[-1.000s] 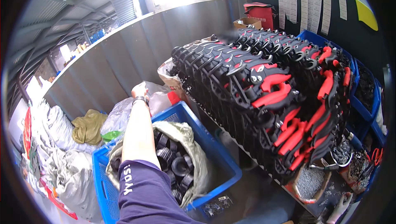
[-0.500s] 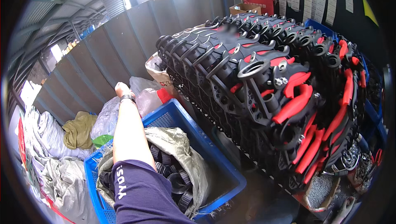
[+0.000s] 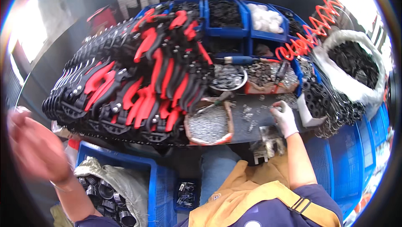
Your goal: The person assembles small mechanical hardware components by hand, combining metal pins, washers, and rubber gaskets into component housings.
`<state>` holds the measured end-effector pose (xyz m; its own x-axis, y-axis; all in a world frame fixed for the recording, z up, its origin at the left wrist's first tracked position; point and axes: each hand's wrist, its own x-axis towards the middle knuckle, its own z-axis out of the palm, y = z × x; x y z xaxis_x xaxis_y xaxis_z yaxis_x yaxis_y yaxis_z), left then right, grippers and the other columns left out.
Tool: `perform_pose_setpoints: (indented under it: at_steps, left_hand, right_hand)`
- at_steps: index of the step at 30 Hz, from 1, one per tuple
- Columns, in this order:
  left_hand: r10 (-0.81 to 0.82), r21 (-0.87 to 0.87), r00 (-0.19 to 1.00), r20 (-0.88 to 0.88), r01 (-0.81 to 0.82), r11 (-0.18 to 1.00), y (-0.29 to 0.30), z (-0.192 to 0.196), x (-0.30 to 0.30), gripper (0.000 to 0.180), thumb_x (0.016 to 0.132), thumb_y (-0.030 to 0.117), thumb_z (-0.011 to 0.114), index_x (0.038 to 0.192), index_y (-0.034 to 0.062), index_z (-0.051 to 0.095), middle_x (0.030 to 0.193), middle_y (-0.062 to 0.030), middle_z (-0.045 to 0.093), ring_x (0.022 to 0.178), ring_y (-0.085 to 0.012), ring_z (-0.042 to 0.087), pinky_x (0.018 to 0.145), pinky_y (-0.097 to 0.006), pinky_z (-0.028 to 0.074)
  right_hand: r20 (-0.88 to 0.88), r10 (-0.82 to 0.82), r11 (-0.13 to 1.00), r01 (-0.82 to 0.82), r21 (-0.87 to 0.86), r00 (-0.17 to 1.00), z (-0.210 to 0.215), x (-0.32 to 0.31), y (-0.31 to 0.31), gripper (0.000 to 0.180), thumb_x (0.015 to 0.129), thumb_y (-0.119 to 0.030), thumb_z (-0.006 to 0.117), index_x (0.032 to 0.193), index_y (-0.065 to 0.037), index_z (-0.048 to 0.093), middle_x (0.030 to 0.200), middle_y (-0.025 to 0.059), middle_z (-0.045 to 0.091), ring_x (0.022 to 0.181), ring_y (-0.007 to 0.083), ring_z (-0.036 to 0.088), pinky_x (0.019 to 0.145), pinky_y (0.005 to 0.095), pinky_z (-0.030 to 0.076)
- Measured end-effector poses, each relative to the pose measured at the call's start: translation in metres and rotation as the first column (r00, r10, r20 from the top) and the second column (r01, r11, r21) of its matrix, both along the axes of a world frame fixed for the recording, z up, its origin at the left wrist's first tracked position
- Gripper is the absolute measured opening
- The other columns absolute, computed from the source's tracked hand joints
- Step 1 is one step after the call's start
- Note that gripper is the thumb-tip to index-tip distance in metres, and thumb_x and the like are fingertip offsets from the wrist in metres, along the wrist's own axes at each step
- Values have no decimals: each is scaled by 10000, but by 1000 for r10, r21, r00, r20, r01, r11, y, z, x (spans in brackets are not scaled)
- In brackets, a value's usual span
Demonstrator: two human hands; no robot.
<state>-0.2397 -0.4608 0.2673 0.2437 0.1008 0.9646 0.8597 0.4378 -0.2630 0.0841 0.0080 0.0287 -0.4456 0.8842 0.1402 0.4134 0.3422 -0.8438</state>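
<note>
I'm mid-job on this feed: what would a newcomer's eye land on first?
Probably the big stack of black-and-red parts filling the bench left of centre. Next, the bright red coiled hose at upper right, beside the bin of white pieces. Then the hands: the left hand blurred at the far left edge, the white-gloved right hand over the bench, right of centre.
</note>
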Motion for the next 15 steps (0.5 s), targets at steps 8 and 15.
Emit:
perform_pose_setpoints:
  at_steps: [8,15]
  left_hand:
    - [-311,-353,436,844,890,289,258,-109,186,427,829,-17,612,1251,7,549,1182,-182,573,1074,-346,576,901,-400,485]
    - [-136,356,-334,933,915,192,368,-207,205,286,875,4,612,1160,-21,615,1150,-106,640,1005,-198,637,898,-310,499]
  right_hand:
    - [-481,109,726,-400,-559,870,29,16,-2,269,844,-215,686,1034,-52,585,860,58,654,587,107,522,531,240,419]
    - [-519,229,592,-541,-597,823,40,31,12,226,861,-247,693,972,-73,600,838,39,633,675,85,544,539,225,411]
